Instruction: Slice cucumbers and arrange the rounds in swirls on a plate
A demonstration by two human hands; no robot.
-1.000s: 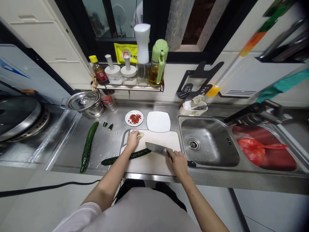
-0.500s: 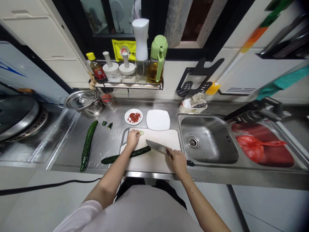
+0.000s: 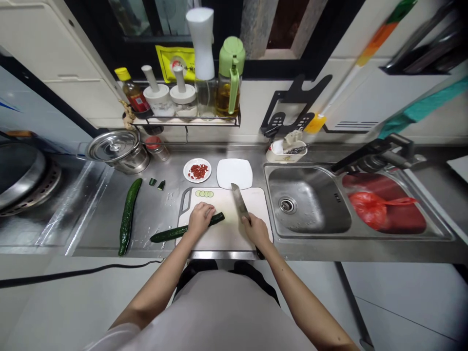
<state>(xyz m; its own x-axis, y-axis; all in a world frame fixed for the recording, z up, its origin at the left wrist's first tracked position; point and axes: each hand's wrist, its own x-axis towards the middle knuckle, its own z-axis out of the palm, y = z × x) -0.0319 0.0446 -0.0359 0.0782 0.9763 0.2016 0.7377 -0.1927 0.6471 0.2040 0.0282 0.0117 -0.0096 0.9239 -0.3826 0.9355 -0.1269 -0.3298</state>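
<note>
My right hand (image 3: 257, 229) is closed around the handle of a kitchen knife (image 3: 239, 201). The blade points away from me, its tip by the near edge of the white plate (image 3: 234, 171). My left hand (image 3: 200, 218) is over the trimmed cucumber (image 3: 170, 234), fingers bent together; whether they touch it or hold anything is hidden. This cucumber lies slantwise, one end on the white cutting board (image 3: 234, 236), the other on the steel counter. Several round cucumber slices (image 3: 204, 194) lie in an overlapping row at the board's far left.
A whole cucumber (image 3: 128, 217) and two cut ends (image 3: 161, 185) are on the counter at left. A dish of small red pieces (image 3: 198, 170) stands beyond the board. To the right is a sink (image 3: 310, 214), with a red bag (image 3: 369, 209) in its second basin. A lidded pot (image 3: 117, 152) stands back left.
My left hand has drawn back from the slices to the cucumber, uncovering the row. My right hand has come nearer me, and the knife has turned from pointing left to pointing away.
</note>
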